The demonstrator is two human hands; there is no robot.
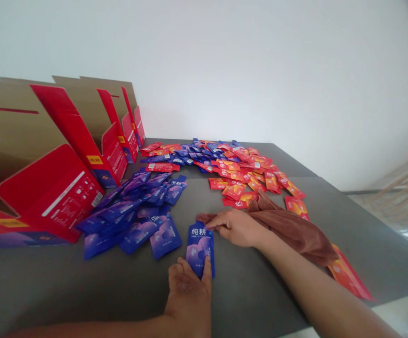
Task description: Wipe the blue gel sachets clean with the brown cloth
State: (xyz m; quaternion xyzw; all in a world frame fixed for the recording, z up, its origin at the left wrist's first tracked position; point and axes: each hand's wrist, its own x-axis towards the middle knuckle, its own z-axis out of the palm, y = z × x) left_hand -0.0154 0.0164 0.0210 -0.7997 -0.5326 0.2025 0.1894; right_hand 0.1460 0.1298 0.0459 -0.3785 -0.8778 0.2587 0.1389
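Observation:
A blue sachet (200, 249) with white Chinese characters lies upright on the grey table (260, 291), close to me. My left hand (189, 293) pinches its lower end, with the thumb on its right side. My right hand (234, 227) lies flat on the tip of a crumpled brown cloth (290, 230), its fingertips at the sachet's top right corner. Whether the right hand grips the cloth is hard to see. To the left spreads a loose heap of blue sachets (130, 216).
Red-and-orange sachets (246, 176) mingle with blue ones across the far table. More orange sachets (348, 277) stick out beyond the cloth at the table's right edge. Red and brown cardboard box blanks (66, 150) stand along the left side, against a white wall (260, 70).

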